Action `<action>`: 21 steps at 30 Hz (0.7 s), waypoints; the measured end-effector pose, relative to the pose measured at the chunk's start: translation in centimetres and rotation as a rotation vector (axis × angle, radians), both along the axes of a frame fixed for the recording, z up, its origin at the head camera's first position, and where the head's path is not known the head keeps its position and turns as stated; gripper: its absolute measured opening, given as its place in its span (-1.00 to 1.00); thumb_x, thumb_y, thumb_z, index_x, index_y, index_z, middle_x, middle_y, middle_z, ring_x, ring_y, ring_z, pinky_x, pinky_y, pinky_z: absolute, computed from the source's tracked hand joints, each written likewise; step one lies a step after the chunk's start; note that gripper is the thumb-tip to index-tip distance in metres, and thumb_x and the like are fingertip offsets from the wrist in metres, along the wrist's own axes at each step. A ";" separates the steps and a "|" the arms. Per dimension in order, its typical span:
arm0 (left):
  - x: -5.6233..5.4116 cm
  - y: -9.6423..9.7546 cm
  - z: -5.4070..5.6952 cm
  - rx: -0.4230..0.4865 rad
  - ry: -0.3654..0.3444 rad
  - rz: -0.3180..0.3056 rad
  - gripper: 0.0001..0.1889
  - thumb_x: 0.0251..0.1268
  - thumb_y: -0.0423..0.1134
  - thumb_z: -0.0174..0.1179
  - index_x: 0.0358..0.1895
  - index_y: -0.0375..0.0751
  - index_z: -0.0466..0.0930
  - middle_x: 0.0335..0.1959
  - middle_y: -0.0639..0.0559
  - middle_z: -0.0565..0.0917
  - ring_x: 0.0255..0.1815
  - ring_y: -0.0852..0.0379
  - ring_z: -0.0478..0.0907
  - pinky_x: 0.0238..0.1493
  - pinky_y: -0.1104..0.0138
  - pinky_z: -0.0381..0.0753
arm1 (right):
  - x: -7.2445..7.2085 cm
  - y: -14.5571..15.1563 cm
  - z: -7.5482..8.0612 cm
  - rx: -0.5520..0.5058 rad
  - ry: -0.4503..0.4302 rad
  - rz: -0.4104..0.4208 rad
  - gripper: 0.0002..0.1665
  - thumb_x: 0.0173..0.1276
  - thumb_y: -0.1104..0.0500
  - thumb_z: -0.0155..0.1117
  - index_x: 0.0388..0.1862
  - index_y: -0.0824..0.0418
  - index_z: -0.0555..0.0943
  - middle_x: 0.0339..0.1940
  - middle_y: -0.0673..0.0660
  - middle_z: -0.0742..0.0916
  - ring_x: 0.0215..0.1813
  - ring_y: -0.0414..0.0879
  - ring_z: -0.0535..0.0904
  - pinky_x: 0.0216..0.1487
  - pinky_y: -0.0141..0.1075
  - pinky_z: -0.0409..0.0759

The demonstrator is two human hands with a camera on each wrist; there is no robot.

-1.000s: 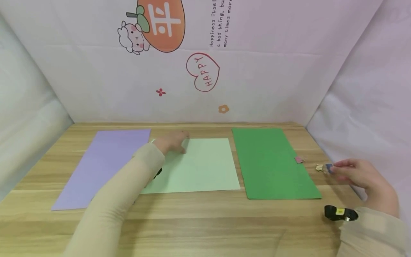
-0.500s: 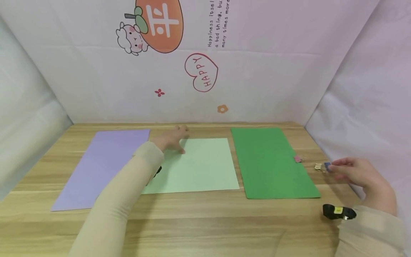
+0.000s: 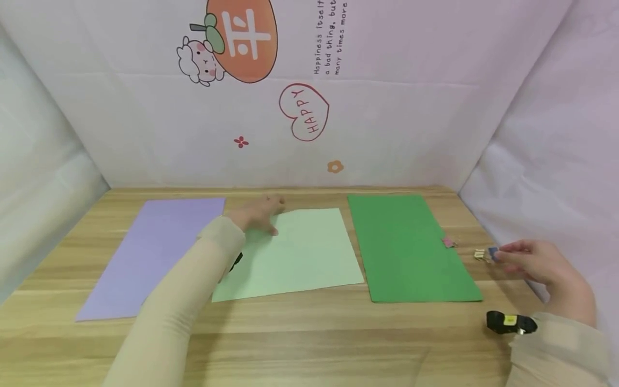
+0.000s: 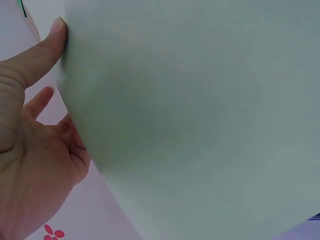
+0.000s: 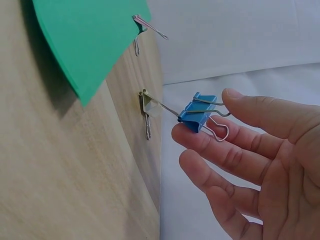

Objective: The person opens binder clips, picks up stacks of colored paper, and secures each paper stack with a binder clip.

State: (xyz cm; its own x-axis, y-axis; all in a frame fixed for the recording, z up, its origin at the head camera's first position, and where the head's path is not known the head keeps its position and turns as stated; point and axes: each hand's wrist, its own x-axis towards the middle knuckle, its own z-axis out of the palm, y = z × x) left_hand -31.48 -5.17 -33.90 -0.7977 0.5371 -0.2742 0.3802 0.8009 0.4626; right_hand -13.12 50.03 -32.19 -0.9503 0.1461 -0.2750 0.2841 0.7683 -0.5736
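Observation:
At the left end of a light green sheet of paper, my left hand holds the paper's edge. The left wrist view shows the thumb on the near face of the sheet, with other fingers partly hidden behind it. On the right, my right hand pinches a blue binder clip between thumb and forefinger by its wire handles. Just left of that clip stands a pale gold binder clip on the table. A pink binder clip sits at the right edge of the dark green paper.
Purple paper lies on the left, partly covered by my left sleeve. The wooden table ends at a printed white cloth behind and a white cloth on the right.
The light green sheet has turned slightly; its near left corner has shifted toward the front edge. My left hand has moved slightly with it. The right hand keeps pinching the blue binder clip.

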 end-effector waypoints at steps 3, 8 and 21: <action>0.0 0.1 0.1 -0.012 -0.024 -0.014 -0.22 0.28 -0.30 0.33 0.51 -0.21 0.13 0.55 -0.16 0.20 0.58 -0.17 0.08 0.56 -0.07 0.09 | 0.1 0.0 0.0 -0.001 0.004 0.002 -0.24 0.52 0.01 0.14 0.26 0.71 0.26 -0.19 0.06 0.76 -0.33 -0.30 0.66 -0.25 -0.40 0.63; -0.1 0.2 0.3 -0.043 -0.055 0.006 -0.30 0.31 -0.28 0.32 0.44 -0.32 0.21 0.48 -0.24 0.29 0.51 -0.19 0.22 0.53 -0.03 0.18 | 0.1 -0.1 0.1 0.013 0.013 0.006 -0.24 0.53 -0.01 0.13 0.26 0.69 0.27 -0.16 0.16 0.75 -0.32 -0.29 0.66 -0.25 -0.38 0.63; -0.5 -0.5 2.1 -0.202 -0.210 0.110 -0.12 0.28 -0.01 0.33 0.57 -0.19 0.08 0.59 -0.17 0.14 0.59 -0.20 0.06 0.55 -0.12 0.07 | 0.2 0.3 -0.4 0.046 0.040 0.004 -0.21 0.53 -0.07 0.12 0.30 0.64 0.29 -0.07 0.34 0.75 -0.32 -0.35 0.63 -0.06 -0.04 0.62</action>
